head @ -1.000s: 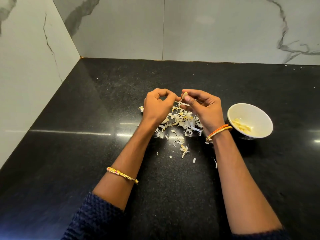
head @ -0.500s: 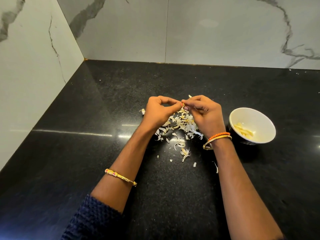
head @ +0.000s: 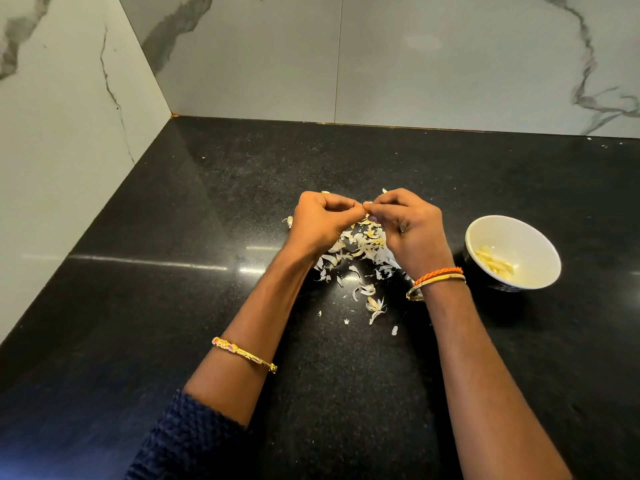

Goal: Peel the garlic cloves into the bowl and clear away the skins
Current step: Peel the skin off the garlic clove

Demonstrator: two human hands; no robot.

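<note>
My left hand (head: 320,221) and my right hand (head: 410,230) meet fingertip to fingertip above a heap of garlic skins (head: 360,251). Both pinch a small garlic clove (head: 366,204) between them; the fingers hide nearly all of it. The papery white and yellowish skins spread over the black counter under and in front of my hands. A white bowl (head: 540,244) stands to the right of my right wrist, with several peeled cloves (head: 495,266) lying in its bottom.
The black stone counter (head: 173,306) runs into a corner of marble walls (head: 69,133) at the left and back. Loose skin flakes (head: 375,306) lie nearer to me than the heap.
My hands have closed together over the clove, so the bit that stuck up between the fingertips is now almost hidden. The bowl and the skins lie as before.
</note>
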